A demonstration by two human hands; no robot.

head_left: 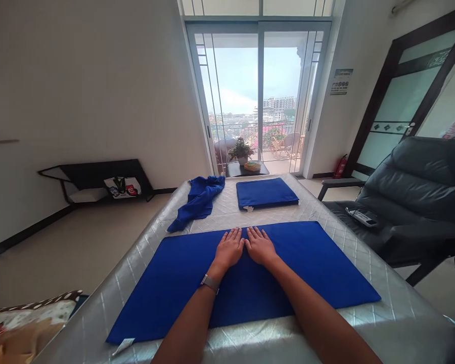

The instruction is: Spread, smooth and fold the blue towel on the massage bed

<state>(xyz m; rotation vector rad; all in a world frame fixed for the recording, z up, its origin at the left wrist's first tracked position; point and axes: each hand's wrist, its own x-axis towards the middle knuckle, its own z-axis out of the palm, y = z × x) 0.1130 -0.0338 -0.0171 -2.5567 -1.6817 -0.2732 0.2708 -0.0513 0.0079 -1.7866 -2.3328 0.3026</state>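
A blue cloth (pixel 303 268) lies spread flat across the mattress (pixel 114 288), with a small white label at its near left corner. My left hand (pixel 230 246) rests palm down near the cloth's far edge, fingers stretched out, a watch band on the wrist. Close beside it, thumbs almost meeting, my right hand (pixel 260 244) also presses flat on the cloth, fingers slightly spread. Beyond my hands sits a neatly folded blue cloth (pixel 266 192). Left of that is a crumpled blue cloth (pixel 201 198) near the mattress edge.
A dark padded armchair (pixel 420 202) stands at the right, with a power strip (pixel 361 217) on its seat. Past the mattress is a small table with a potted plant (pixel 241 150). A black bench (pixel 102 177) is by the left wall; patterned bedding (pixel 26 323) lies lower left.
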